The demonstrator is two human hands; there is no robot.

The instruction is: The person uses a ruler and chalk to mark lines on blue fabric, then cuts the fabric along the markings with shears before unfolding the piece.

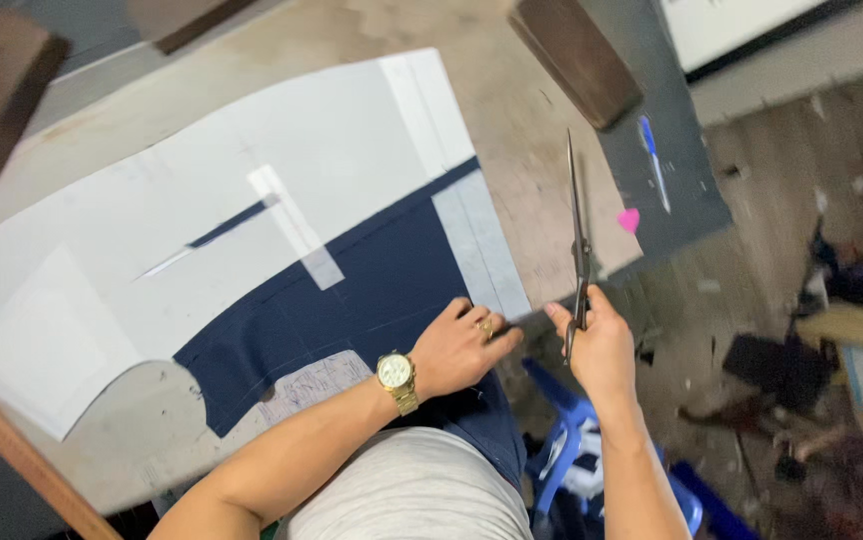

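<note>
steel scissors [578, 240] in right hand [600, 345]

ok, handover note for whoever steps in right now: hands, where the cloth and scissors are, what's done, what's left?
Left hand: flat on the navy fabric at the table's near edge, pinning it down.
Right hand: holds the scissors by the handles, blades shut, pointing away, lifted off the table beside the fabric.
White paper pattern lies over most of the navy fabric on the table.
Done: pattern laid on the cloth.
Left: the scissors are not yet in the cloth, so apparently the cutting.
</note>
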